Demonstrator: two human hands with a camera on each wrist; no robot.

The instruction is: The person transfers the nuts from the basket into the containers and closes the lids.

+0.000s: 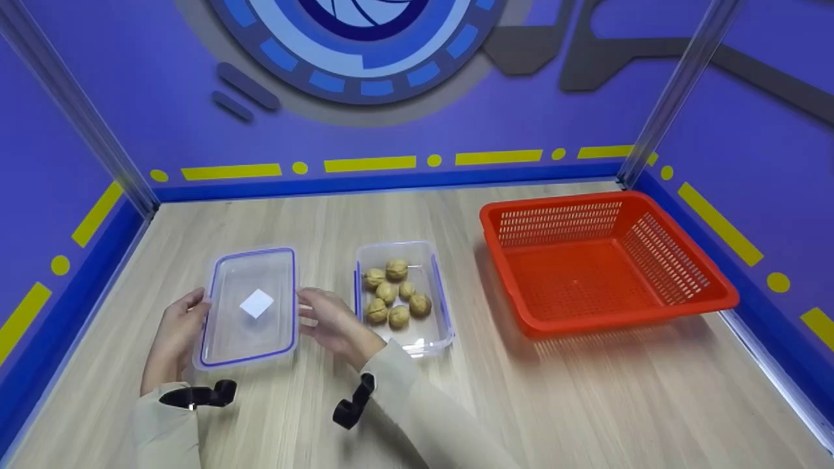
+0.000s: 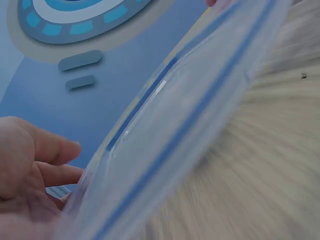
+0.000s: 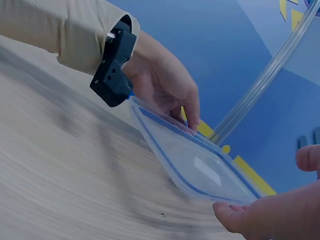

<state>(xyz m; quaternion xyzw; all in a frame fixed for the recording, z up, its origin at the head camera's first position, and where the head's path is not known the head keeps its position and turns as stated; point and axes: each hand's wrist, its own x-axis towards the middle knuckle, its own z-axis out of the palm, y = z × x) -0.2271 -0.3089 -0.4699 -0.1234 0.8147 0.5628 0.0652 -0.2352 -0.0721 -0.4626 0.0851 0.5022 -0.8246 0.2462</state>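
Observation:
A clear plastic lid (image 1: 225, 277) with a blue sealing ring and a white square label is held off the table at the left. My left hand (image 1: 177, 332) grips its left edge, and my right hand (image 1: 335, 324) holds the opposite edge with the fingertips. In the left wrist view the lid (image 2: 165, 130) is tilted beside the left hand (image 2: 25, 170). The right wrist view shows both hands on the lid's edges. Just right of my right hand stands a clear plastic food container (image 1: 427, 335), uncovered, with several walnuts (image 1: 398, 317) inside.
A red plastic basket (image 1: 515, 286) with slotted walls stands at the right of the wooden table (image 1: 586, 404). Blue printed panels (image 1: 365, 143) enclose the table at the back and sides, with metal posts (image 1: 677, 91) at the corners.

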